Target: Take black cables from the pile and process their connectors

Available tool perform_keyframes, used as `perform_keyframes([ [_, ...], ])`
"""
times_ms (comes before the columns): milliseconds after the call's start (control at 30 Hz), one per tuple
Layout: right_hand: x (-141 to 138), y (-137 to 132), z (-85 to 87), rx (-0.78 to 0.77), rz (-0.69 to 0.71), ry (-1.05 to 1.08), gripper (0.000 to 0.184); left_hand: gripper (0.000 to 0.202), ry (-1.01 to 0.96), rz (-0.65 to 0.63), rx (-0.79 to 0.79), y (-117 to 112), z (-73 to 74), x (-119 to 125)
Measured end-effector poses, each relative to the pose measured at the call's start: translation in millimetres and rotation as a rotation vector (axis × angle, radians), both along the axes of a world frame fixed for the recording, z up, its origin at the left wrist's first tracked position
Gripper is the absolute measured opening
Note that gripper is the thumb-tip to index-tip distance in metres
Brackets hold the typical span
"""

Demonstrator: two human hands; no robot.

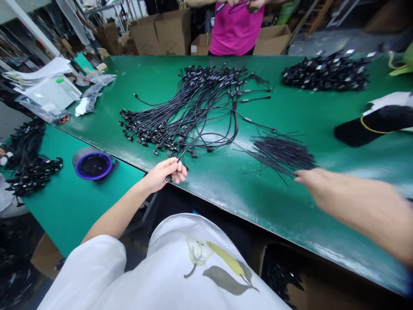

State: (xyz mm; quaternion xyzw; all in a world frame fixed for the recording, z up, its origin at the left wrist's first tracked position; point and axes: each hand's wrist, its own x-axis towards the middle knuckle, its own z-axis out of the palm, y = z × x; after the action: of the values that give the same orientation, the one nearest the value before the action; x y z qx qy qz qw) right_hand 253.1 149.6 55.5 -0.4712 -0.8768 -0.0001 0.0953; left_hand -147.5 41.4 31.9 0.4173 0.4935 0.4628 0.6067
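Note:
My left hand point(166, 173) hovers at the near edge of the green table point(226, 185), its fingers pinched on the end of a black cable point(189, 148) that runs up into a big pile of black cables point(190, 107). My right hand point(314, 181) reaches toward a small heap of thin black cable ties point(282, 153); it is smeared by motion, and its fingers touch the heap's near edge.
A person in a pink shirt point(235, 28) stands at the far side. Another black cable pile point(325, 71) lies far right, a black bundle with a yellow band point(371, 125) at right. A purple-rimmed dish point(93, 165) and more cables point(29, 168) sit on the left table. Cardboard boxes point(167, 32) stand behind.

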Motion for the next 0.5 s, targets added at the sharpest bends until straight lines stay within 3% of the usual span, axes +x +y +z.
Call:
perform_keyframes([
  [67,-33.8,-17.4,-16.3,-0.148,0.211,-0.028,0.021,0.033,-0.025,0.07,0.072,5.7,-5.0,24.8],
  [133,-65.5,-37.4,-18.7,-0.271,0.394,-0.033,0.025,0.03,0.073,0.074,0.174,7.5,-8.8,49.9],
  [200,-89.5,-48.9,-9.6,-0.285,0.461,0.005,0.031,0.028,0.185,-0.043,0.23,4.2,-11.4,71.4],
  [267,-101.5,-45.1,2.7,-0.216,0.418,0.066,0.033,0.031,0.167,-0.21,0.183,-2.3,-12.2,84.2],
  [333,-99.6,-28.5,9.8,-0.201,0.371,0.125,0.034,0.035,-0.003,-0.318,0.07,-8.5,-9.6,85.0],
  [400,-86.6,-8.2,7.8,-0.265,0.393,0.19,0.033,0.034,-0.226,-0.346,-0.047,-11.9,-2.6,74.4],
  [500,-59.8,12.5,-8.3,-0.294,0.382,0.299,0.031,0.025,-0.527,-0.207,-0.093,-13.1,14.3,47.1],
])
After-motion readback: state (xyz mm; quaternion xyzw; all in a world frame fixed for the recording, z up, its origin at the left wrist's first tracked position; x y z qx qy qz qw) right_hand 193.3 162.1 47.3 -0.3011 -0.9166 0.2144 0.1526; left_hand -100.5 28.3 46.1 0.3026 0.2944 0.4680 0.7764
